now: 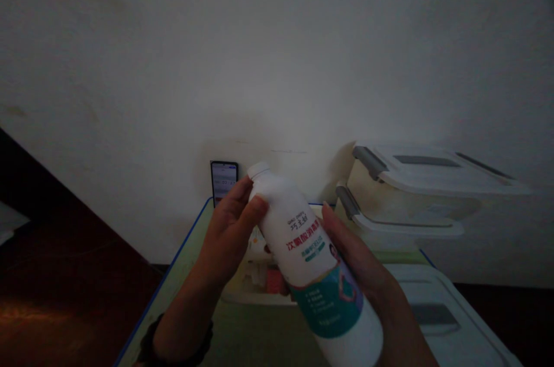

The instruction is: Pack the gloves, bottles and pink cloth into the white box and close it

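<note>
Over the table (251, 335), left hand (225, 235) grips the bottle (315, 270) up top, right hand (361, 258) lower down.

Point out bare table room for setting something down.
Green tabletop shows bare on the near side of the open whitish container and along the left blue edge. Crowded: right, with pale lidded plastic boxes; middle, behind the white plastic bottle.

Blue-edged green table (242, 338); on it, an upright phone (224, 178); an open container (251, 299); stacked lidded boxes (398, 203); a white lid (470, 321)
</note>
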